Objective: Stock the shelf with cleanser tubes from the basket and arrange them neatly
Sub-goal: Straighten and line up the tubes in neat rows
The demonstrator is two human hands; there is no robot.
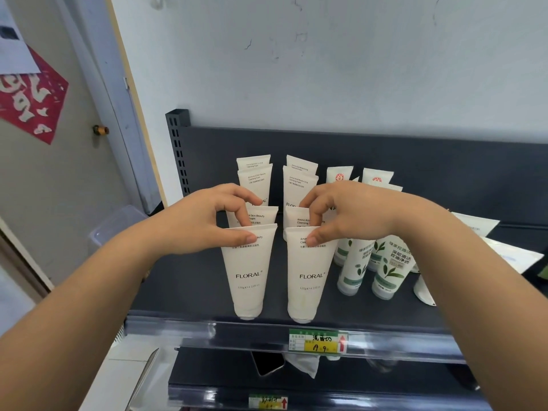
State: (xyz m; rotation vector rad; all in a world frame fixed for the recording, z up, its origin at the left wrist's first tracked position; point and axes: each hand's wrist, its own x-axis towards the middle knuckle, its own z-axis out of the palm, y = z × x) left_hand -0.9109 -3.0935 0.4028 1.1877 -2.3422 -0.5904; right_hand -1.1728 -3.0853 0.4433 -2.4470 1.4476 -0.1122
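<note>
Left hand [204, 216] and right hand [341, 213] each pinch a front tube's flat top seam, at twelve o'clock on the shelf [184, 280], the stiffest hold on these light, soft, tippy tubes.

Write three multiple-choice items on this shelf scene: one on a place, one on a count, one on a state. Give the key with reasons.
1. Where does the yellow price tag sit?
A. On the shelf's front rail
B. On the wall
C. On a tube

2. How many rows of white FLORAL tubes stand on the shelf?
A. One
B. Two
C. Four

3. How is the front left FLORAL tube standing?
A. Lying flat
B. Upright, cap down
C. Upright, cap up

Key: 1 A, the tag is clipped to the rail below the tubes. 2 B, two rows run front to back. 3 B, the left hand pinches its flat crimped end on top.
</note>
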